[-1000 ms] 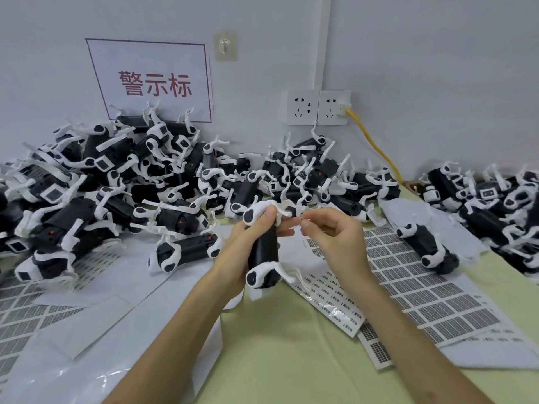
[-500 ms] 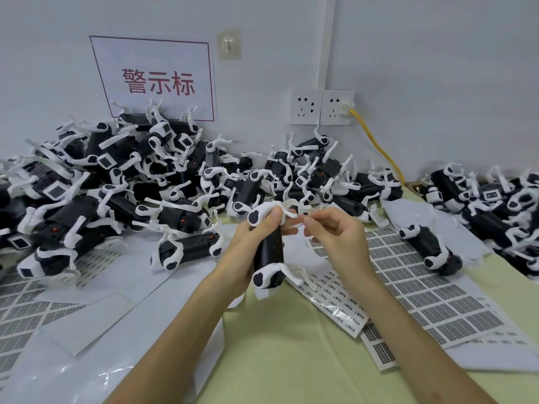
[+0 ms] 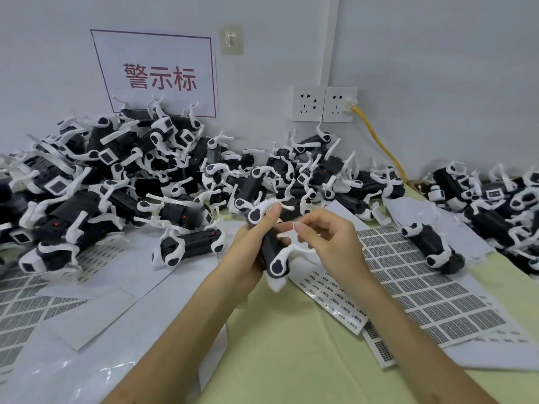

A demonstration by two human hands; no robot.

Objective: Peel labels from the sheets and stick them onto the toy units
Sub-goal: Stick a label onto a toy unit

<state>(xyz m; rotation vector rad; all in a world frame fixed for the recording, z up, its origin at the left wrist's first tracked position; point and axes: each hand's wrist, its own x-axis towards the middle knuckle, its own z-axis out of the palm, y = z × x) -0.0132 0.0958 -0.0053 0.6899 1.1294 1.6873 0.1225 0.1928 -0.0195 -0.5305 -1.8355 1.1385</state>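
1. Closest of all is the pale green table (image 3: 291,360), bare in front of the held toy (image 3: 269,246) (that toy is my marker for every place here).
2. Nearer than the held toy and off to its left lie blank white sheets (image 3: 87,310).
3. Just right of the held toy lies a strip of small labels (image 3: 335,298). Further right is a grid sheet (image 3: 423,287) with rows of dark labels.
4. The left hand (image 3: 248,255) wraps its fingers round the held toy, a black body with white legs. It keeps the toy up off the table, with the thumb near the top end.
5. The right hand (image 3: 329,243) sits just right of the toy's top half. Its thumb and first finger pinch a tiny white bit, which looks like a label (image 3: 293,225). The other fingers curl loosely. The label is very near the toy, but I cannot tell if it touches.
6. I think this is the sticking step. Next, the label needs to go flat on its spot and get pressed down, while the left hand keeps the toy steady. The white legs could get in the way.
7. A loose toy (image 3: 189,247) lies left of the held toy, and another toy (image 3: 431,246) lies to the right, on the grid sheet.
8. Behind the held toy is a big pile (image 3: 145,176) of toys, with a smaller pile (image 3: 495,199) far right.
9. Farthest back, on the wall, are a sign (image 3: 160,74), two sockets (image 3: 323,103) and a yellow cable (image 3: 382,147).
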